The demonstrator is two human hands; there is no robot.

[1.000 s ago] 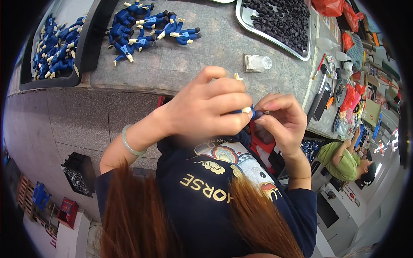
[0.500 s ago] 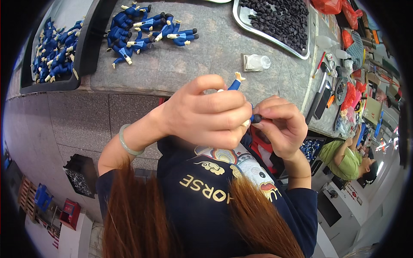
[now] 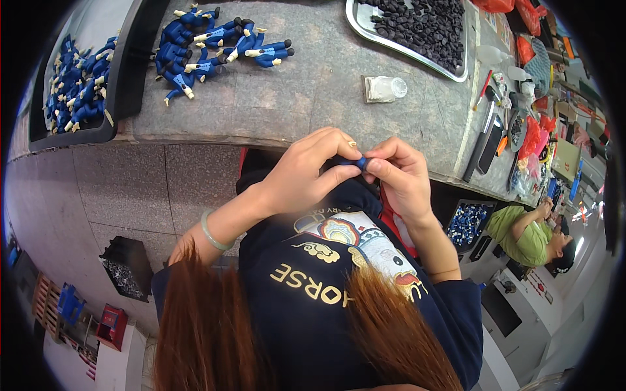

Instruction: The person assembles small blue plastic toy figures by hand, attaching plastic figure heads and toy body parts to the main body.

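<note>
In front of my chest, just off the near edge of the workbench, both hands are closed on a small blue doll figure [image 3: 355,162]. My left hand [image 3: 306,171] pinches its blue body between thumb and fingers, and much of the figure is hidden behind them. A dark end of the figure sits between the thumb and fingertips of my right hand [image 3: 402,177]. A pile of similar blue figures [image 3: 202,68] with cream hands and black shoes lies on the bench to the left. Small black parts [image 3: 424,32] fill a metal tray [image 3: 391,53] at the back.
A black bin [image 3: 127,85] of blue figures stands at the far left. On the grey bench [image 3: 287,104] a clear cup [image 3: 390,88] rests on a small pad. A phone [image 3: 490,152] and assorted tools lie at the right. A person in green [image 3: 521,234] sits farther right.
My left hand has turned and shifted slightly down, its wrapped grip becoming a fingertip pinch. My right hand has moved a little left. The figure's raised cream hand is now mostly covered.
</note>
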